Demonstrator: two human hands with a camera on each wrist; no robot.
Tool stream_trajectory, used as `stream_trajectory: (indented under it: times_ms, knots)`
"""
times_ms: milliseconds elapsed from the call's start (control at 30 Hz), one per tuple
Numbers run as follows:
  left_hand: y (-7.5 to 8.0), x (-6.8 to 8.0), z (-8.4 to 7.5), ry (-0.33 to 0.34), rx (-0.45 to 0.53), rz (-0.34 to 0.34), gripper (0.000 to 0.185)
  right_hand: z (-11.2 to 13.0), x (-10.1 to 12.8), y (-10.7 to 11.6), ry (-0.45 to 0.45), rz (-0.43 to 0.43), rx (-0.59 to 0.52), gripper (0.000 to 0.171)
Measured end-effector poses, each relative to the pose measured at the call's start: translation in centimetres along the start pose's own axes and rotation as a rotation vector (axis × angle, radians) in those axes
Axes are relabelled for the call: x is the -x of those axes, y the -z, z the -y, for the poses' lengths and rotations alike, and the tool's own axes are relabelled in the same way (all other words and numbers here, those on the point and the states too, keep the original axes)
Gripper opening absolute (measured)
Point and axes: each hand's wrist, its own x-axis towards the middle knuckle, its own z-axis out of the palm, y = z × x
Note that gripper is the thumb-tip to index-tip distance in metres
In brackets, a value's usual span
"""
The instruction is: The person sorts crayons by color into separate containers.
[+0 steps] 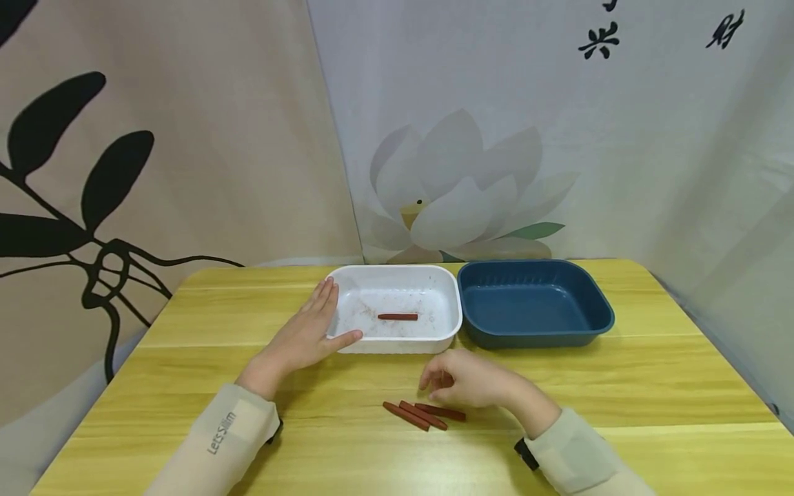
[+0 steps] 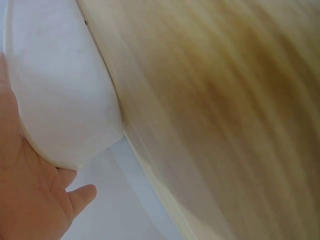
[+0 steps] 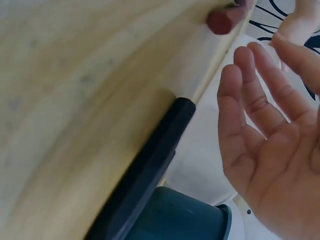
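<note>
A white tray (image 1: 449,303) stands on the wooden table with one reddish-brown stick (image 1: 398,317) lying in it. My left hand (image 1: 313,329) rests flat against the tray's left wall, fingers straight; the left wrist view shows its palm (image 2: 30,200) on the white tray (image 2: 65,100). Three more sticks (image 1: 423,414) lie together on the table near me. My right hand (image 1: 462,380) hovers just above and behind them, fingers loosely bent and holding nothing. In the right wrist view its fingers (image 3: 260,115) are relaxed, with a stick end (image 3: 225,19) beyond them.
A dark blue tray (image 1: 535,303) stands empty right of the white one, touching it. The yellow wooden table (image 1: 651,386) ends at printed curtains behind and to both sides. The blue tray's rim (image 3: 145,170) shows in the right wrist view.
</note>
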Motion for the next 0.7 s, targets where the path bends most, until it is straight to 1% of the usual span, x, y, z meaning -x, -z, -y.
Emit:
stream_trajectory:
  times_ms: [167, 367, 500, 700]
  knots:
    - [-0.05, -0.04, 0.01, 0.002, -0.002, 0.007, 0.105, -0.02, -0.05, -0.27, -0.04, 0.048, 0.046, 0.008]
    - [-0.05, 0.07, -0.04, 0.001, -0.003, 0.005, 0.105, 0.4, -0.06, -0.42, -0.105, 0.096, 0.018, 0.007]
    - [-0.07, 0.11, -0.04, 0.003, 0.003, 0.006, 0.105, 0.41, -0.1, -0.55, -0.117, 0.105, 0.018, 0.011]
    - [0.03, 0.14, -0.06, 0.002, 0.01, 0.008, 0.105, 0.35, -0.15, -0.66, -0.103, 0.11, 0.052, 0.016]
